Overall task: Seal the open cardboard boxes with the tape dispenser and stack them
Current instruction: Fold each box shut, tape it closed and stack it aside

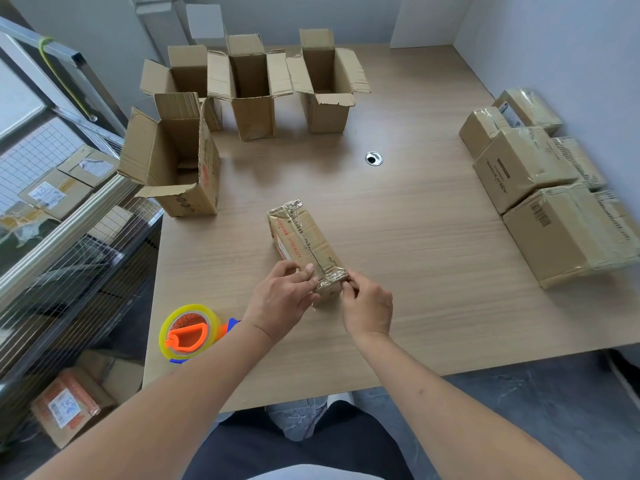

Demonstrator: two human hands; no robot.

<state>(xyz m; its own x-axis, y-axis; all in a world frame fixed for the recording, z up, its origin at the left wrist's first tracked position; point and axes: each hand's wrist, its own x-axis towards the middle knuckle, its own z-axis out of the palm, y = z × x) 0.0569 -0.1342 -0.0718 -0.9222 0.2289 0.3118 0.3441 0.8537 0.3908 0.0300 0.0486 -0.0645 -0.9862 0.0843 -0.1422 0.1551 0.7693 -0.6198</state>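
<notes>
Holding the near end of a taped box, we have both hands on it at the middle of the tabletop. Our left hand curls its fingers round the box's left near corner, thumb on top beside the tape seam. Our right hand pinches the right near corner, where crinkled clear tape wraps the end. The box lies on its side, long and narrow, its far end also wrapped in tape, red print along its top face.

Just left of our left wrist, the tape dispenser lies on the tabletop, with a yellowish roll, orange core and blue body.

Four open boxes stand upright with flaps raised: one near the left edge, and three in a row behind it, the left, the middle and the right.

Along the right edge sit sealed boxes, touching one another in a close group.

A round cable hole shows in the tabletop between the open row and the sealed group. A wire shelf with parcels stands left of the tabletop.
</notes>
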